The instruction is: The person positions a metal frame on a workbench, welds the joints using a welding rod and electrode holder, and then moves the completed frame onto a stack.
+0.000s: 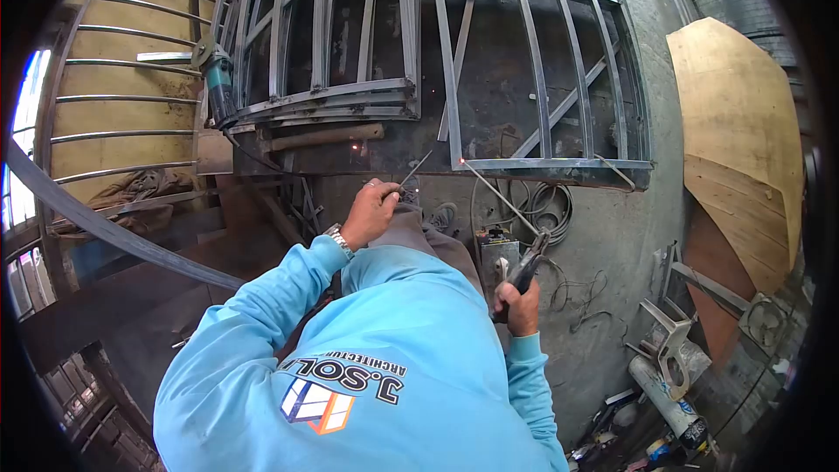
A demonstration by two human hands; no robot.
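My left hand (369, 212) is closed round the end of a thin metal rod (414, 170), which points up toward the bench edge. My right hand (518, 304) grips a welding electrode holder (530, 264). A long electrode (500, 196) runs from its jaws up to the near left corner of a metal frame (533, 163), where a small orange glow shows. The frame, with several bars, lies on the dark bench (306, 160).
Several stacked frames (328, 92) and a hammer (328, 135) lie on the bench, with an angle grinder (217, 83) at their left. Below stand a welding machine (499, 255) and coiled cable (570, 210). Plywood (734, 122) and a cylinder (660, 393) are at right.
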